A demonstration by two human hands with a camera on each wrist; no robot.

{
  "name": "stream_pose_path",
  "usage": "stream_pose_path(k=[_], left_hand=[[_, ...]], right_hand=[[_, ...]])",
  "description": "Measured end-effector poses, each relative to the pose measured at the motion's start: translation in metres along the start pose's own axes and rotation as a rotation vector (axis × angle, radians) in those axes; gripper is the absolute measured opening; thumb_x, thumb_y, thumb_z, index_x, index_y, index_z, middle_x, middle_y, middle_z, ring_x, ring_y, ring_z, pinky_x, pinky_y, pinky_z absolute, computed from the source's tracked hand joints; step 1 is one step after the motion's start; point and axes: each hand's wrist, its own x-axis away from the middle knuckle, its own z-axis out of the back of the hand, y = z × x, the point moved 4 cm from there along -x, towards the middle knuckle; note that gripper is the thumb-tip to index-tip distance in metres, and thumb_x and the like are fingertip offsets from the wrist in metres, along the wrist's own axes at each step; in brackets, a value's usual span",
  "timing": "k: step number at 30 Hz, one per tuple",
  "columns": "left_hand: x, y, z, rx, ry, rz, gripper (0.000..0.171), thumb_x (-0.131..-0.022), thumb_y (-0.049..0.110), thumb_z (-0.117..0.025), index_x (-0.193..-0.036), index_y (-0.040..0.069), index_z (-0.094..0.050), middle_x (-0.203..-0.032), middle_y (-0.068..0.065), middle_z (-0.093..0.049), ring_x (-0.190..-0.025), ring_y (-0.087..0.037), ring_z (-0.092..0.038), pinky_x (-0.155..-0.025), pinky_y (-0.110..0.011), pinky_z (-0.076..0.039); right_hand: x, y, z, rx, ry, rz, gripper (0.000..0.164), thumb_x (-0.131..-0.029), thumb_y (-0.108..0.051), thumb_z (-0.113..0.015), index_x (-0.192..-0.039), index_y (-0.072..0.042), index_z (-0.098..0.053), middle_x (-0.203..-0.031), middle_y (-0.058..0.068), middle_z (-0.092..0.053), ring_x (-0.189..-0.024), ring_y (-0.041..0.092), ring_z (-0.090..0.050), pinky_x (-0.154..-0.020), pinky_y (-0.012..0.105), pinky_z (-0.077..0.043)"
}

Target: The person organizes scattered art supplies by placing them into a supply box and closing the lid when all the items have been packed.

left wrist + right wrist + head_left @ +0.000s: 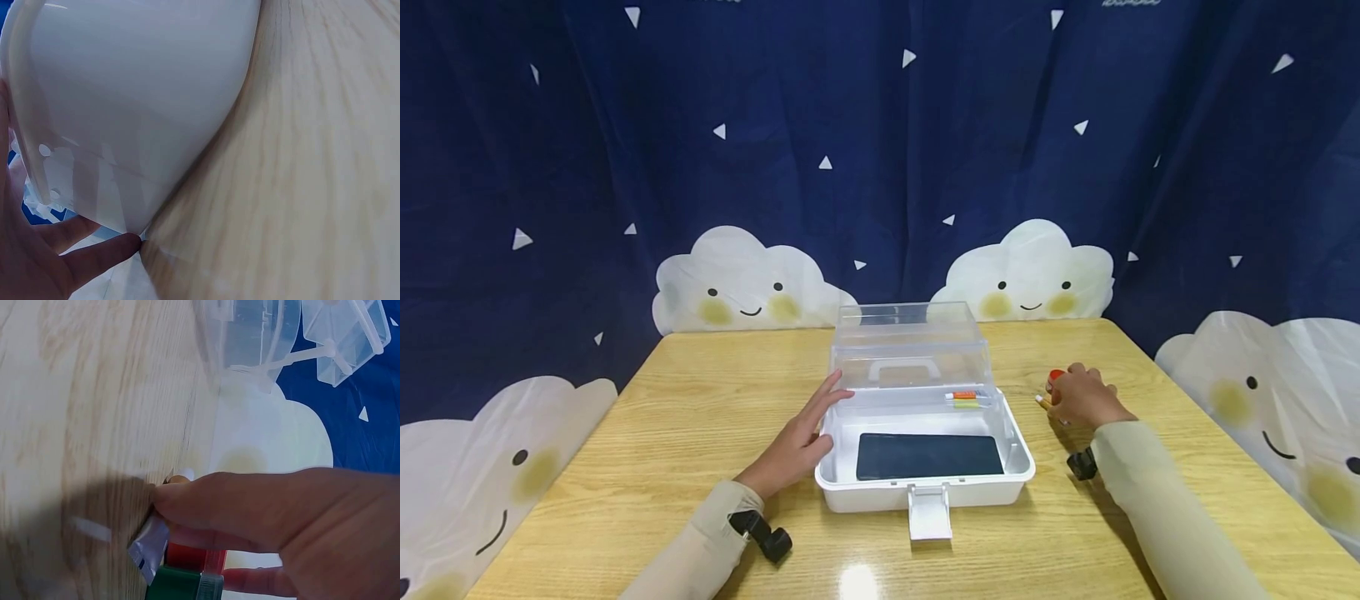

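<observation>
My left hand (797, 446) rests at the left rim of an open white plastic case (880, 497), fingers spread. In the left wrist view the fingers touch the outside of the case's wall (144, 106). Right of the case, my right hand (1081, 398) pinches a small tube (1043, 402) with a yellowish body and pale end. Its silver crimped tail (150, 550) shows below the thumb in the right wrist view. Close under that hand are a red round item (187, 557) and a green capped cylinder (178, 584); the palm hides part of them.
Behind the case stands its raised clear lid (910, 333) with a white handle. Inside lie a flat dark slab (928, 457) and, at the back right, orange and yellow tubes (966, 396). A white latch (929, 512) hangs at the front. A cloud-patterned curtain (880, 167) surrounds the wooden table (715, 392).
</observation>
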Motion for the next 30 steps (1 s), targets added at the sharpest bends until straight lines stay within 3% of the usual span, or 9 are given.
stream_pose_path(k=[6, 9, 13, 17, 22, 24, 30], left_hand=[[0.0004, 0.0003, -0.0005, 0.004, 0.001, 0.014, 0.065, -0.084, -0.014, -0.045, -0.144, 0.01, -0.041, -0.161, -0.006, -0.013, -0.108, -0.036, -0.052, -0.05, -0.022, -0.036], [0.0007, 0.0004, -0.0004, 0.007, 0.002, 0.015, 0.065, -0.084, -0.015, -0.045, -0.144, 0.01, -0.041, -0.161, -0.008, -0.012, -0.099, -0.037, -0.056, -0.05, -0.022, -0.036], [0.0011, 0.0002, 0.0001, 0.001, 0.005, 0.015, 0.065, -0.084, -0.014, -0.046, -0.144, 0.01, -0.041, -0.161, -0.009, -0.013, -0.1, -0.034, -0.055, -0.05, -0.022, -0.037], [0.0011, 0.0004, 0.0007, -0.007, 0.006, 0.018, 0.065, -0.084, -0.014, -0.046, -0.144, 0.011, -0.041, -0.161, -0.009, -0.013, -0.109, -0.031, -0.051, -0.051, -0.022, -0.037], [0.0007, 0.0004, 0.0005, -0.006, 0.002, 0.012, 0.065, -0.084, -0.014, -0.046, -0.144, 0.011, -0.041, -0.161, -0.006, -0.013, -0.089, -0.028, -0.056, -0.05, -0.022, -0.038], [0.0006, 0.0002, 0.0004, -0.004, 0.002, 0.01, 0.065, -0.084, -0.014, -0.046, -0.144, 0.011, -0.041, -0.161, -0.003, -0.012, -0.071, -0.027, -0.052, -0.05, -0.022, -0.038], [0.0, 0.0014, 0.0003, 0.005, 0.002, 0.006, 0.064, -0.084, -0.014, -0.045, -0.143, 0.01, -0.041, -0.16, -0.001, -0.012, -0.102, -0.032, -0.054, -0.05, -0.021, -0.037]], right_hand=[[-0.0029, 0.0013, -0.0024, 0.015, 0.002, -0.022, 0.013, -0.077, -0.02, -0.077, -0.081, -0.009, -0.071, -0.099, 0.02, -0.05, -0.089, 0.039, -0.044, -0.069, 0.055, -0.04], [-0.0025, -0.0005, -0.0012, 0.016, -0.001, -0.031, 0.013, -0.077, -0.02, -0.077, -0.081, -0.008, -0.071, -0.099, 0.019, -0.05, -0.089, 0.038, -0.044, -0.069, 0.055, -0.04], [-0.001, -0.0034, 0.0004, 0.014, -0.002, -0.032, 0.014, -0.077, -0.019, -0.077, -0.08, -0.008, -0.071, -0.098, 0.019, -0.05, -0.089, 0.038, -0.044, -0.069, 0.054, -0.04], [-0.0015, -0.0034, 0.0003, 0.016, -0.001, -0.031, 0.012, -0.076, -0.018, -0.077, -0.08, -0.008, -0.071, -0.098, 0.019, -0.049, -0.088, 0.038, -0.044, -0.069, 0.055, -0.04], [-0.0019, -0.0022, 0.0007, 0.018, -0.006, -0.024, 0.011, -0.076, -0.018, -0.076, -0.079, -0.009, -0.071, -0.099, 0.019, -0.049, -0.088, 0.038, -0.044, -0.069, 0.055, -0.04], [-0.0012, -0.0018, 0.0016, 0.012, -0.003, -0.014, 0.01, -0.076, -0.018, -0.076, -0.079, -0.009, -0.071, -0.099, 0.019, -0.049, -0.088, 0.038, -0.043, -0.068, 0.055, -0.04], [0.0024, -0.0004, 0.0038, -0.007, 0.007, 0.015, 0.007, -0.076, -0.016, -0.074, -0.076, -0.011, -0.069, -0.098, 0.019, -0.049, -0.087, 0.039, -0.043, -0.065, 0.053, -0.039]])
